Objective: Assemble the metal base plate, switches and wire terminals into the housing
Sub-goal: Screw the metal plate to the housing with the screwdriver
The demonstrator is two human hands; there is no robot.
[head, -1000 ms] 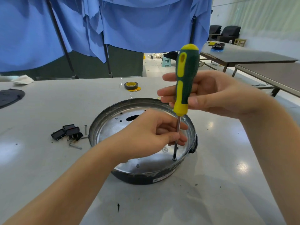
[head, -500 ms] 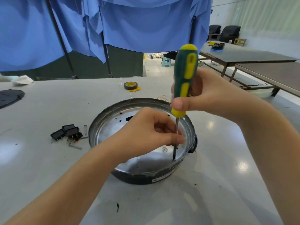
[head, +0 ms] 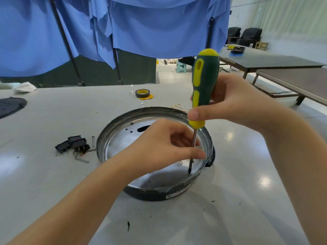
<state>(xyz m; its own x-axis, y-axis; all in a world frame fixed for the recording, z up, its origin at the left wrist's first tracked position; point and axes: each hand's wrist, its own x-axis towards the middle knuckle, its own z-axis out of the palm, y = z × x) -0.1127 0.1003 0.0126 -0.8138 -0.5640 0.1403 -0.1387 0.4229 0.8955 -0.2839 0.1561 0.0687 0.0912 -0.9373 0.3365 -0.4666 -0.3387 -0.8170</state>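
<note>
Two hands work mid-frame: right hand [head: 235, 103] grips the screwdriver [head: 203, 89]; left hand [head: 164, 145] pinches its shaft. Keep it upright, pressing firmly into the plate [head: 120, 140].

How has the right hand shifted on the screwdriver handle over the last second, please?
Yes. The right hand has turned around the screwdriver handle, thumb now in front, while the tip stays at the same hole in the base plate.

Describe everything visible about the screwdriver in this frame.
The screwdriver has a bulbous dark green handle with yellow inlays, cap and collar, seemingly rubbery plastic, and a slim bright metal shaft with a dark tip. It stands nearly upright, tip down on the metal base plate near its right edge, inside the round housing. The right hand wraps the handle; the left hand fingers steady the shaft. Any screw under the tip is hidden.
</note>
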